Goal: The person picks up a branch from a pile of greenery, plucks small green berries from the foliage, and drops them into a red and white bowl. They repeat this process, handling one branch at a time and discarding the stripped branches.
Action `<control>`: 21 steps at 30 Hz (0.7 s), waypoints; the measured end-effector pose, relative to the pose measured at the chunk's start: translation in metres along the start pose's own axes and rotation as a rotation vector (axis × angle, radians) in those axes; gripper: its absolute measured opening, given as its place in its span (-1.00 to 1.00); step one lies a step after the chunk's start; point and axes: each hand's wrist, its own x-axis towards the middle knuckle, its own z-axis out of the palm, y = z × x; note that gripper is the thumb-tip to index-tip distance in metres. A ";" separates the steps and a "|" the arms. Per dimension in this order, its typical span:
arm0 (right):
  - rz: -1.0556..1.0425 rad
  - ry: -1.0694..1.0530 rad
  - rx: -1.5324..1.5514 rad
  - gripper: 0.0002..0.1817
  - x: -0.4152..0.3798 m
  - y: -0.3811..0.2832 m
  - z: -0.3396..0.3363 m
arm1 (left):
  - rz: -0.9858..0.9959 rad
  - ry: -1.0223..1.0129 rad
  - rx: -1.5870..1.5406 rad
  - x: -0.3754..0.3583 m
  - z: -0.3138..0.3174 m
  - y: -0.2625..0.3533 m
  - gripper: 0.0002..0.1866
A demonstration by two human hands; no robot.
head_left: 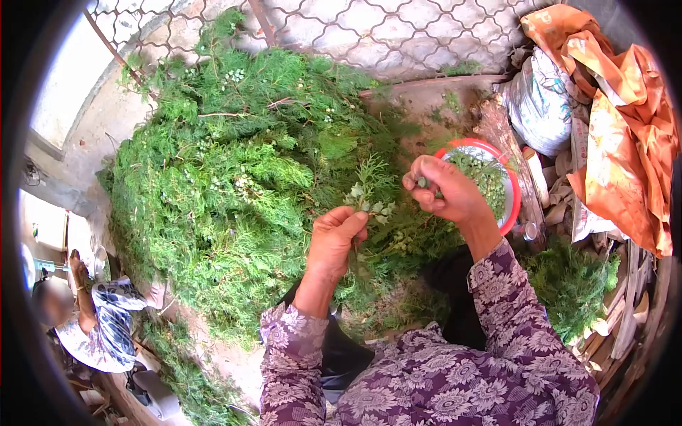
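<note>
My left hand (334, 238) pinches a small evergreen sprig (369, 188), its feathery green tip pointing up and pale cones clustered near my thumb. To the right, my right hand (447, 190) is raised with curled fingers around a few small green cones (426, 183). Just behind and beside that hand stands a red-rimmed basin (513, 206) holding many pale green cones (486, 177) and bits of foliage; my forearm and hand hide part of it. A large heap of cut evergreen branches (234, 170) spreads in front of me and to the left.
Wavy wire fencing (398, 32) runs along the back. At right lie an orange sack (625, 135), a white bag (538, 106), a log (508, 135) and split wood (629, 305). More greenery (572, 284) is near my right elbow. Another person (96, 326) sits at far left.
</note>
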 end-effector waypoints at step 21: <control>-0.028 -0.022 -0.679 -0.77 -0.001 0.011 0.015 | 0.002 -0.026 0.010 0.002 0.001 0.005 -0.93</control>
